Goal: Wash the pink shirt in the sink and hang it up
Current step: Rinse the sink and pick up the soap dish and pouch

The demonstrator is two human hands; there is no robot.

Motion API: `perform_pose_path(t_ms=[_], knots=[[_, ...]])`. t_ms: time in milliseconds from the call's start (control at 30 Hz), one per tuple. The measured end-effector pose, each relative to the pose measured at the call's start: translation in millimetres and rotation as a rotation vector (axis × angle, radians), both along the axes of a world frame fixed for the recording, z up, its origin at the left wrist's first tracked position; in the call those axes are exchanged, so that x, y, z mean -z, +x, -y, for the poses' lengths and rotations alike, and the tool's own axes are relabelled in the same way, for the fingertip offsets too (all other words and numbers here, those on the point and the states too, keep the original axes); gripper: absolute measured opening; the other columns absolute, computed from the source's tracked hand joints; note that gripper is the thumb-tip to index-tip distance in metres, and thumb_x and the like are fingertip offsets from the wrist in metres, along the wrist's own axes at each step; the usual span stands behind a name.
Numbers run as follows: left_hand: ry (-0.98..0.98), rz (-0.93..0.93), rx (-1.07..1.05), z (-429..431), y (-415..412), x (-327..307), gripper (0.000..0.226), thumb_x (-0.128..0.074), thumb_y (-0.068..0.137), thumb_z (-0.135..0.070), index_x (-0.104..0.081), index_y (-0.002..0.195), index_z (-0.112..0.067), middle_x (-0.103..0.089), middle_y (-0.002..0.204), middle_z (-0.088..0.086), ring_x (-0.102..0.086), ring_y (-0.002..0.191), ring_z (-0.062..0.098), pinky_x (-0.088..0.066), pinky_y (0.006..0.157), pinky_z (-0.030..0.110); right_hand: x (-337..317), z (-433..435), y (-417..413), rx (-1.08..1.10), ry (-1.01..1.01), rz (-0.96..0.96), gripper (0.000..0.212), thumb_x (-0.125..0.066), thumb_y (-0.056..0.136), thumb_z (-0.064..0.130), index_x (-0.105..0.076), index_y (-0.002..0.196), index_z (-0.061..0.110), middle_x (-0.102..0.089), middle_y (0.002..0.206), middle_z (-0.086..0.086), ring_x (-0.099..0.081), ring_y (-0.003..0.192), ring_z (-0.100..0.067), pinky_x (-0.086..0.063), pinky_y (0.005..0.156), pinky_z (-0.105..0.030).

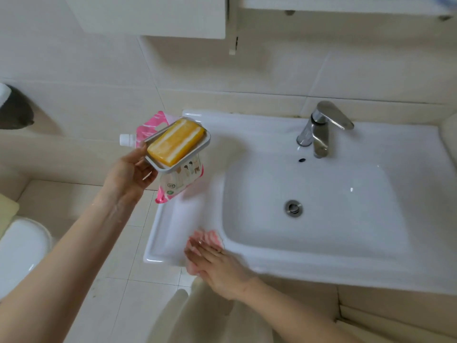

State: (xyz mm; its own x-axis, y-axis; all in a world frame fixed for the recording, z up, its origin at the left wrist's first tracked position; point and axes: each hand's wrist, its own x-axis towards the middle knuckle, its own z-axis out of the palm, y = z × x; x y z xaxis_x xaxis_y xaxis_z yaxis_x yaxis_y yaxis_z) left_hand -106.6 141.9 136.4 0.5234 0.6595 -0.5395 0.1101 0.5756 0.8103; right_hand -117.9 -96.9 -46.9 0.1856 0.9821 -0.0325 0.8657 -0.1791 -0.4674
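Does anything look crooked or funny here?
Yes. The soap dish is tilted, held up in the left hand beside the sink, so the soap might slide out. The right hand presses a pink cloth on the sink's front rim.

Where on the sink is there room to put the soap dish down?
The left ledge is bare between the pouch and the pink cloth. The back ledge is bare from its left corner to the faucet. The basin holds only the drain. The front left corner is crowded: the right hand presses the pink cloth there.
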Motion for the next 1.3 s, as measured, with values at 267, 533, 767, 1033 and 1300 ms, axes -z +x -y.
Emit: perform_pose_path(t_ms=[267,533,767,1033,1300], knots=[[0.012,-0.021,0.071,33,25,-1,0.012,-0.052,0.093,-0.018,-0.059,0.084,-0.017,-0.068,0.062,-0.005,-0.061,0.073,0.010,-0.047,0.076,0.024,8,77,19,0.089,-0.034,0.304,0.053,-0.057,0.088,0.031,-0.048,0.140,0.021,-0.042,0.148,-0.002,-0.043,0.134,-0.013,-0.014,0.118,-0.029],[-0.001,-0.041,0.101,60,44,8,0.010,-0.053,0.093,-0.019,-0.059,0.085,-0.017,-0.066,0.058,-0.006,-0.060,0.069,0.010,-0.047,0.070,0.024,-7,160,50,0.237,-0.134,0.265,0.045,-0.027,0.103,0.034,-0.043,0.143,0.020,-0.036,0.151,-0.001,-0.035,0.138,-0.014,-0.015,0.118,-0.032],[-0.016,-0.031,0.148,78,57,17,0.006,-0.054,0.092,-0.019,-0.057,0.088,-0.019,-0.065,0.058,-0.008,-0.061,0.063,0.007,-0.048,0.065,0.022,-17,235,80,0.381,-0.117,0.218,0.043,-0.039,0.100,0.035,-0.050,0.139,0.019,-0.039,0.150,-0.001,-0.037,0.138,-0.011,-0.033,0.109,-0.033],[-0.029,-0.033,0.211,102,68,19,0.013,-0.050,0.094,-0.018,-0.057,0.083,-0.020,-0.063,0.055,-0.009,-0.059,0.064,0.005,-0.047,0.070,0.020,-15,291,101,0.740,-0.379,0.302,0.055,-0.022,0.104,0.033,-0.058,0.127,-0.002,-0.048,0.138,-0.025,-0.045,0.129,-0.039,-0.033,0.105,-0.048],[-0.027,-0.042,0.281,121,80,20,0.015,-0.049,0.094,-0.019,-0.057,0.082,-0.022,-0.062,0.056,-0.009,-0.060,0.061,0.003,-0.047,0.069,0.021,-22,314,143,1.135,-0.799,-0.045,0.080,-0.005,0.095,0.063,0.008,0.151,0.006,0.021,0.153,-0.025,0.015,0.144,-0.039,0.010,0.115,-0.047]])
